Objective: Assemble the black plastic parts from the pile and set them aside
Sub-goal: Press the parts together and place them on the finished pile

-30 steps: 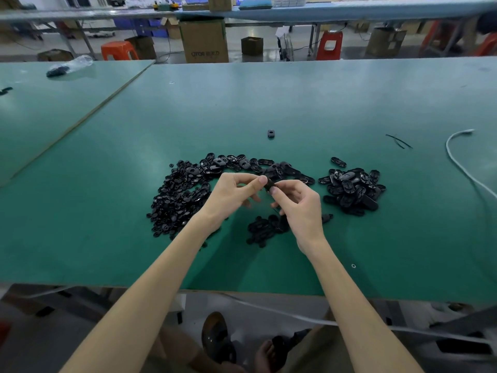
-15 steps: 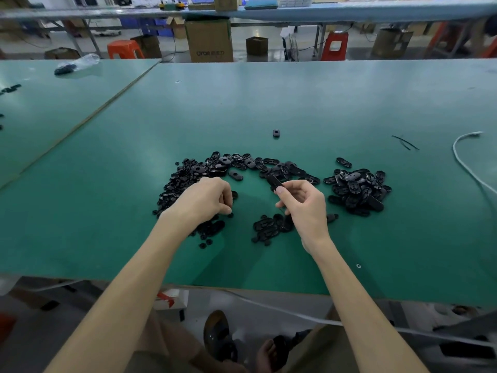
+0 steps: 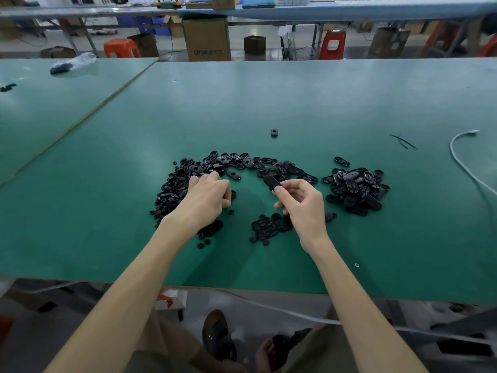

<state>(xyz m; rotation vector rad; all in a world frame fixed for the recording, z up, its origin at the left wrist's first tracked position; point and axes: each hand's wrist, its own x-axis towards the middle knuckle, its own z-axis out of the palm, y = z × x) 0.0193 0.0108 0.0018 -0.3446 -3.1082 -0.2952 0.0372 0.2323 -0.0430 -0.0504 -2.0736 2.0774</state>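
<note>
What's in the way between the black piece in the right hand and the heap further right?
Nothing tall. The right hand pinches the black piece above the table. Only the flat end of the curved row of parts lies between it and the right heap, and the hand could likely carry over that.

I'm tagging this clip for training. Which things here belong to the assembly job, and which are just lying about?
Job: left pile, middle heap, right pile, the oval part the right hand pinches, the left hand on the left pile.
Lying about: white cable, black strips, plastic bag, cardboard box, red stools.
</note>
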